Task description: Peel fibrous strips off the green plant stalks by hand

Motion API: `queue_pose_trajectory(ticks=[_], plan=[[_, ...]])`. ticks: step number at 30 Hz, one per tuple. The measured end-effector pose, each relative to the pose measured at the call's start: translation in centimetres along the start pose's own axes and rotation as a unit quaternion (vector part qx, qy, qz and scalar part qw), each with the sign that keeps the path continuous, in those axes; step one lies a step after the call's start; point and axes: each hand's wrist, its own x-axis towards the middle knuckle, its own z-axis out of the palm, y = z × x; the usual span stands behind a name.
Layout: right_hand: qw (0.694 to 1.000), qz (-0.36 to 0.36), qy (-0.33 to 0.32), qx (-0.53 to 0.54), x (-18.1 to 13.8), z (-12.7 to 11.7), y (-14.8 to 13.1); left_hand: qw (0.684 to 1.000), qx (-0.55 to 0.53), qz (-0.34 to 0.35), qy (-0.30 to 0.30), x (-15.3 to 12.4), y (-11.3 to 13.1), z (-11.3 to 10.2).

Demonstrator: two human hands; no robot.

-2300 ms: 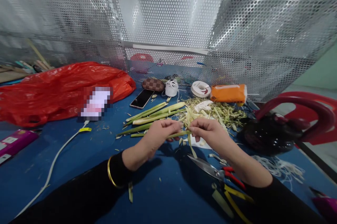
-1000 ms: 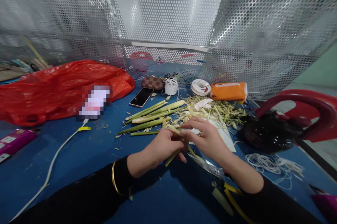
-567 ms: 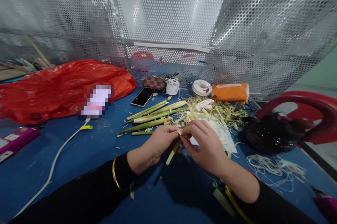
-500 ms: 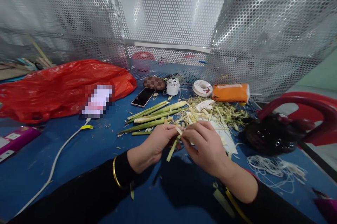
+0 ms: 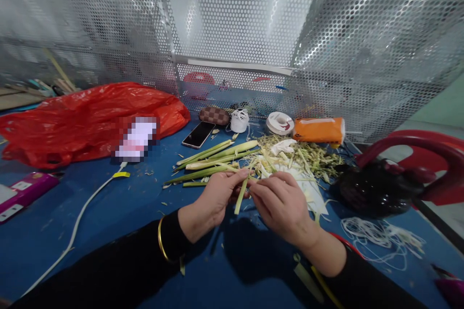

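Over the blue table, my left hand (image 5: 215, 200) pinches a pale green plant strip (image 5: 240, 198) between thumb and fingers; its loose end hangs down toward me. My right hand (image 5: 284, 205) is just beside it, fingertips closed together on the strip's other part, though the fingers hide most of that contact. Just beyond my hands lie several green stalks (image 5: 206, 171). A heap of dry plant shreds (image 5: 317, 156) spreads to the right, with a white paper sheet (image 5: 315, 193) partly under it.
A phone (image 5: 198, 135), patterned case (image 5: 214, 115), white string roll (image 5: 239, 120), ribbon spool (image 5: 280, 123) and orange packet (image 5: 319, 130) line the back. Right are a black kettle (image 5: 377, 193) and tangled white cord (image 5: 377, 239); left, a red bag (image 5: 83, 120) and white cable (image 5: 78, 224).
The strip's hanging end has swung slightly and points more steeply down. My left thumb has shifted onto the strip, and my right fingertips have moved slightly lower. The view has shifted a little.
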Motion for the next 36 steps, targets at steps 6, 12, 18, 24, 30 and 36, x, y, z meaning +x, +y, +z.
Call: queue_pose_trajectory(ticks=[6,12,18,24,30,36], plan=[[0.973,0.197,-0.009,0.121,0.5,-0.2,0.3,0.968,0.229,0.061,-0.082,-0.7,-0.2,0.4],[0.963,0.211,-0.028,0.163,0.9,-0.5,0.3,0.961,0.24,0.047,-0.128,-0.7,-0.2,0.1],[0.992,0.116,0.008,0.047,1.0,-0.7,0.4,0.991,0.102,-0.014,-0.084,-0.8,0.7,0.2],[0.998,0.034,0.004,-0.058,0.7,-1.1,0.0,0.994,0.066,-0.022,-0.085,-0.7,0.7,0.1],[0.993,0.013,0.02,-0.112,0.4,-1.3,0.0,0.995,0.067,-0.007,-0.075,-0.6,0.4,0.0],[0.992,0.001,0.034,-0.121,0.2,-1.4,0.1,0.997,0.049,-0.006,-0.062,-0.5,0.5,0.0]])
